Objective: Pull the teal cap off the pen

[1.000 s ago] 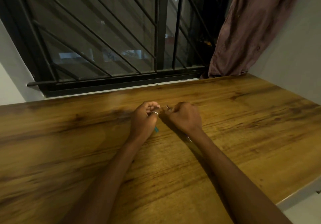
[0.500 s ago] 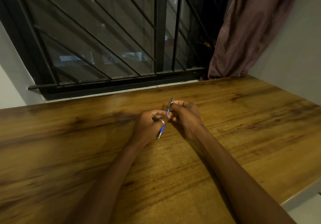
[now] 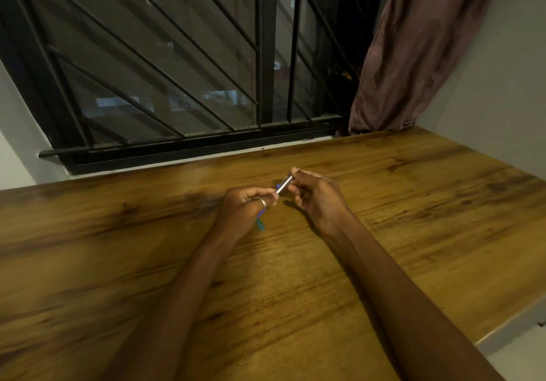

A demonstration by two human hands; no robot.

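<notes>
Both hands pinch one pen (image 3: 284, 184): my left hand (image 3: 246, 209) steadies its barrel, seemingly so my right hand (image 3: 317, 198) can work the silver end.

- A single view, from a wide-angle camera worn on the person's head.
- It faces forward and down across the wooden worktop (image 3: 384, 232), towards a barred window (image 3: 165, 64) along the far edge.
- Both forearms run in from the bottom edge; the hands sit near the middle of the frame, fairly close to the lens.
- A curtain (image 3: 413, 49) hangs at upper right, beside a pale wall (image 3: 502, 85).
- Straight lines bow towards the frame's edges.
</notes>
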